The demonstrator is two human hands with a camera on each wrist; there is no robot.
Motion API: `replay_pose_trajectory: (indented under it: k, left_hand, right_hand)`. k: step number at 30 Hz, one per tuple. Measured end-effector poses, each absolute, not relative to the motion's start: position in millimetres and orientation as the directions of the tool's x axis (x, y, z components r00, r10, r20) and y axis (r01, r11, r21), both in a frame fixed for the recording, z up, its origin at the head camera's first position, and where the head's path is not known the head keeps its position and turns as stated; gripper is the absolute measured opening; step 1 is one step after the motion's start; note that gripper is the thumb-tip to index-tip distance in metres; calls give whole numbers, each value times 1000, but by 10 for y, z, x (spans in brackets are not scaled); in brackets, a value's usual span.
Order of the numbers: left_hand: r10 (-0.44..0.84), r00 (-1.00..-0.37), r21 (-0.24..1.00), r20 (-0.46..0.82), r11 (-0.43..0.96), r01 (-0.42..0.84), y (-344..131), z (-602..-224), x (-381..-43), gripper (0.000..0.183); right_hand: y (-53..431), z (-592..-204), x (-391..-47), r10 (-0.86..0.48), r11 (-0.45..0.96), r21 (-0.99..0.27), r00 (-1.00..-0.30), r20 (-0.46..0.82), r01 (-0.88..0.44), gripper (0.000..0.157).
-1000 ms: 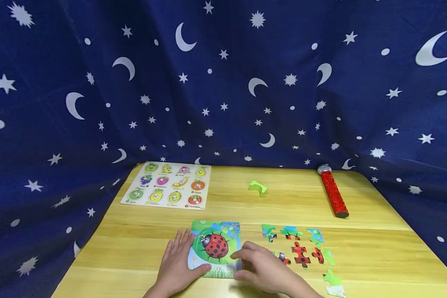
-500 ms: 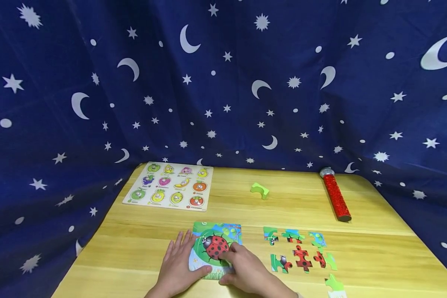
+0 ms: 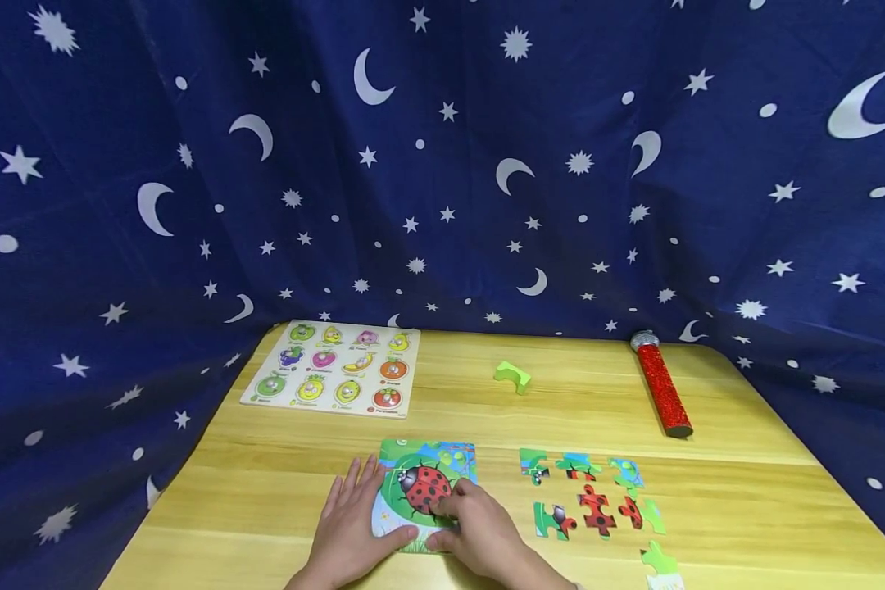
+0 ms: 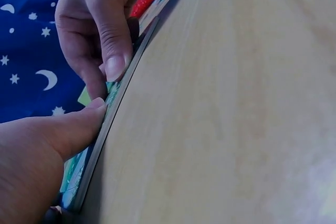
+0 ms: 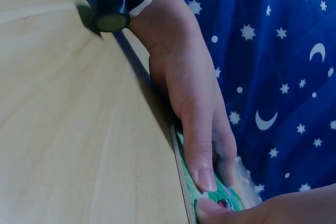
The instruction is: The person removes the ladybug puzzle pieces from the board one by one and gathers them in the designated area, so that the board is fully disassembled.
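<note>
A square ladybug puzzle board [image 3: 416, 483] lies flat near the table's front. My left hand [image 3: 345, 523] rests at its left side, fingers straight and spread, thumb [image 4: 79, 128] on its lower left edge. Over the board's lower right, my right hand [image 3: 479, 531] has its fingers bent toward the thumb [image 5: 201, 156]. They appear to pinch a puzzle piece, which is mostly hidden under the hand. Loose jigsaw pieces lie to the right, including a red spotted piece [image 3: 596, 511] and a green and black one [image 3: 553, 521].
A fruit peg board [image 3: 332, 369] lies at the back left. Behind the ladybug board is a green arched block [image 3: 512, 375]. A red glittery microphone [image 3: 662, 385] lies at the right. A dark blue curtain [image 3: 442, 188] with stars and moons hangs beyond the table.
My right hand has moved left from the board's right edge onto its lower middle, then slightly further left. The left hand has stayed at the board's left side.
</note>
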State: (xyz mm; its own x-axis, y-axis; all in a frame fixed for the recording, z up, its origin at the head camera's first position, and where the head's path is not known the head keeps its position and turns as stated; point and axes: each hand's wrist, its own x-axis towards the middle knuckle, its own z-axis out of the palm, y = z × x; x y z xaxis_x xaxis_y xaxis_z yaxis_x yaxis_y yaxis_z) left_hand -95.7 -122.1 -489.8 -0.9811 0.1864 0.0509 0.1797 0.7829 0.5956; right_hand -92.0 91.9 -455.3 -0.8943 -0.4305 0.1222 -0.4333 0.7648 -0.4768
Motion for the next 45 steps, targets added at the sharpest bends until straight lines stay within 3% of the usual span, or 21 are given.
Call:
replay_pose_trajectory:
  k: [6,14,22,36,45]
  left_hand:
    - [224,-973,585,59,782,216,-1240,-4882,-987,96]
    - [304,-953,660,1,715,229,-1372,-4798,-1028,74]
    - [391,-918,750,-67,627,213,-1481,-4720,-1057,76]
    - [334,-942,656,-34,718,231,-1466,-4772,-1035,76]
    - [333,-942,649,-29,723,236,-1472,-4775,-1037,76]
  right_hand:
    - [906,-4512,-926,-378,780,-498,-920,107,-378,38]
    - [887,-4496,-942,-349,758,-569,-935,59,-319,35]
    - [890,-4493,-956,-329,736,-626,-944,0,-256,33]
    - [850,-4511,-934,-292,613,-775,-955,-42,-153,35]
    - [853,-4519,-896,-323,637,-735,-946,22,-234,42]
